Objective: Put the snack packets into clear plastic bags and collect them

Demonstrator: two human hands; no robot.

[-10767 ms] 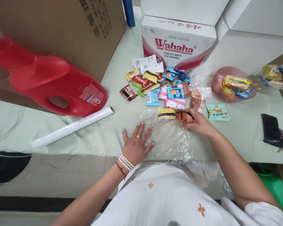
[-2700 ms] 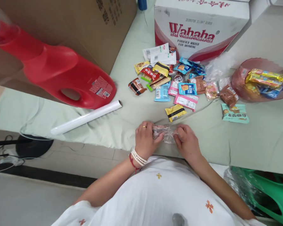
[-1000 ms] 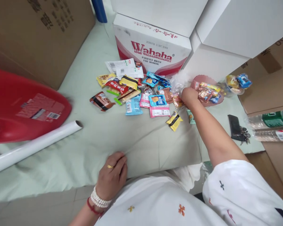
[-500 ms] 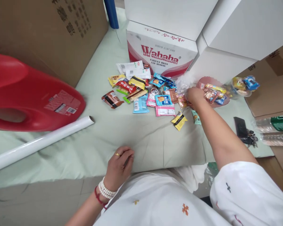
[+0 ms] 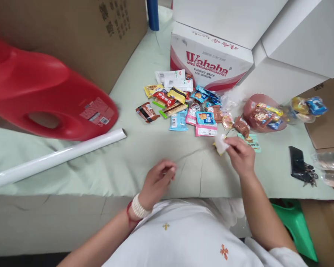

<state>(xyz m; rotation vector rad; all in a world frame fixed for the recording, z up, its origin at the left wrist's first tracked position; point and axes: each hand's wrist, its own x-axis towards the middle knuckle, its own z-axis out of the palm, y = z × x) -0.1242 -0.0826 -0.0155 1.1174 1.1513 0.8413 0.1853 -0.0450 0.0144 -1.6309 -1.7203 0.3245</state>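
Right hand (image 5: 241,155) pinches a small white wrapper (image 5: 220,144) just near of the snack pile (image 5: 187,105). Left hand (image 5: 158,180) hovers over the green cloth (image 5: 128,159), fingers loosely curled, holding nothing.

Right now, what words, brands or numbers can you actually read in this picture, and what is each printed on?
"Wahaha": red lettering on the white carton behind the snack packets.
"PURIFIED WATER", smaller, beneath it on the same carton; the line under that is blurred.
Dark printed characters on the brown cardboard box: upside down, not readable.
Label on the red jug: too small to read.
Snack packet wrappers: print too small or blurred.
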